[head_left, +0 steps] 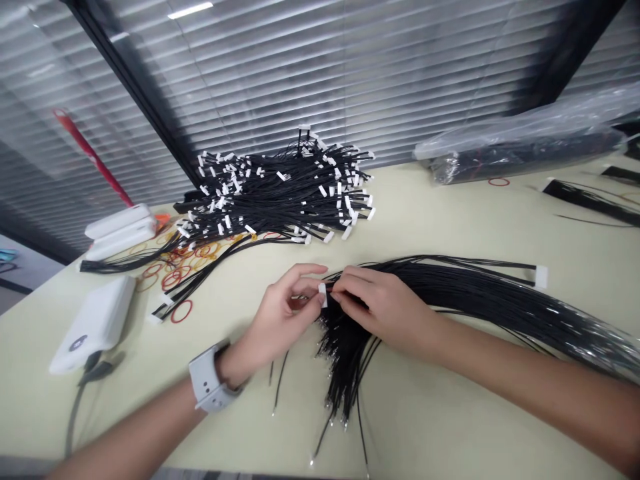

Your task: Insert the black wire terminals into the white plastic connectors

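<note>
My left hand (280, 317) pinches a small white plastic connector (323, 295) between thumb and fingertips. My right hand (380, 310) grips a long bundle of black wires (475, 300) right beside that connector. The bundle's stripped, metal-tipped ends (340, 400) fan out toward me across the table. One white connector (541, 277) sits on a few separated wires at the far right of the bundle. Behind my hands lies a large heap of black wires with white connectors (280, 193).
The cream table (425, 213) holds scattered rubber bands (181, 311), a white power bank with a cable (95, 323), and stacked white boxes (120, 230). Wires in a clear plastic bag (520, 140) lie at the back right. Slatted blinds stand behind.
</note>
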Tool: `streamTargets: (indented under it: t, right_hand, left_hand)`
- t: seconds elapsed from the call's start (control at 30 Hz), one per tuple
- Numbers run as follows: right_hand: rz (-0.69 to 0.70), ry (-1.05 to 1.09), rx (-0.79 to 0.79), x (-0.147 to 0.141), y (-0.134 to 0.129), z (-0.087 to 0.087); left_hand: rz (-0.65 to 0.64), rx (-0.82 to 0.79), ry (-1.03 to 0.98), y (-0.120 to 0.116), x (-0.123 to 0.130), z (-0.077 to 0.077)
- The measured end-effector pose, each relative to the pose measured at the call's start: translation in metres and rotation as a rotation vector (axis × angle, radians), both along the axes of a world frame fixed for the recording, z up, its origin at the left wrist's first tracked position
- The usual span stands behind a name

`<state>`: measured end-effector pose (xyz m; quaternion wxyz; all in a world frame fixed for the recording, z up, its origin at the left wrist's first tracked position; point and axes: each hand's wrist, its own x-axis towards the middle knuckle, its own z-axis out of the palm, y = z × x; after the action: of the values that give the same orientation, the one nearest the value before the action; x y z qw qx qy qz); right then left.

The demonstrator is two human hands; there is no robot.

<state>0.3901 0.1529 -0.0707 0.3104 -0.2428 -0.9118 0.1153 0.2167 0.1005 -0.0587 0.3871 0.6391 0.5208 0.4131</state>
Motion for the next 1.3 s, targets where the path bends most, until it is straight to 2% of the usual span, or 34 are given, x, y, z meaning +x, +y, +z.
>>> streamTargets:
  t: [0.07, 0.13, 0.2, 0.27, 0.33, 0.43, 0.57, 0.63, 0.8, 0.97, 1.03, 1.2, 1.3]
  right_hand:
    - [-0.003, -0.05, 0.122, 0.006, -0.002, 0.007]
    - [0.087, -0.131, 0.233, 0.012, -0.008, 0.013]
    - [0.231, -0.25, 0.225, 0.017, -0.016, 0.016]
    - [0.288, -0.359, 0.17, 0.021, -0.023, 0.017]
    - [0.261, -0.442, 0.177, 0.023, -0.027, 0.017]
    - [0.202, -0.523, 0.269, 0.024, -0.022, 0.015]
    - [0.126, -0.508, 0.358, 0.022, -0.01, 0.009]
    - [0.123, -0.451, 0.309, 0.021, -0.006, 0.007]
    - [0.072, -0.262, 0.056, 0.019, -0.007, 0.007]
    - [0.054, -0.114, -0.023, 0.018, -0.008, 0.006]
    - [0.035, -0.084, -0.109, 0.018, -0.007, 0.007]
    - [-0.084, -0.043, -0.319, 0.018, -0.004, 0.01]
    - [-0.143, 0.005, -0.389, 0.017, -0.003, 0.012]
  left_hand:
    - [0.056, 0.023, 0.036, 0.002, -0.001, 0.001]
    - [0.116, 0.011, 0.041, 0.003, -0.002, 0.004]
    - [0.153, -0.027, 0.014, 0.004, -0.004, 0.007]
    - [0.151, -0.068, -0.017, 0.003, -0.005, 0.011]
    - [0.136, -0.124, -0.06, 0.003, -0.006, 0.013]
    - [0.121, -0.227, -0.166, 0.003, -0.007, 0.013]
    - [0.105, -0.264, -0.183, 0.004, -0.01, 0.01]
    - [0.103, -0.269, -0.155, 0.004, -0.011, 0.009]
    - [0.1, -0.273, -0.145, 0.003, -0.013, 0.008]
    - [0.087, -0.267, -0.163, 0.002, -0.012, 0.01]
    - [0.075, -0.265, -0.179, 0.001, -0.011, 0.011]
    - [0.07, -0.28, -0.203, 0.001, -0.009, 0.012]
    - [0.069, -0.304, -0.229, 0.001, -0.008, 0.01]
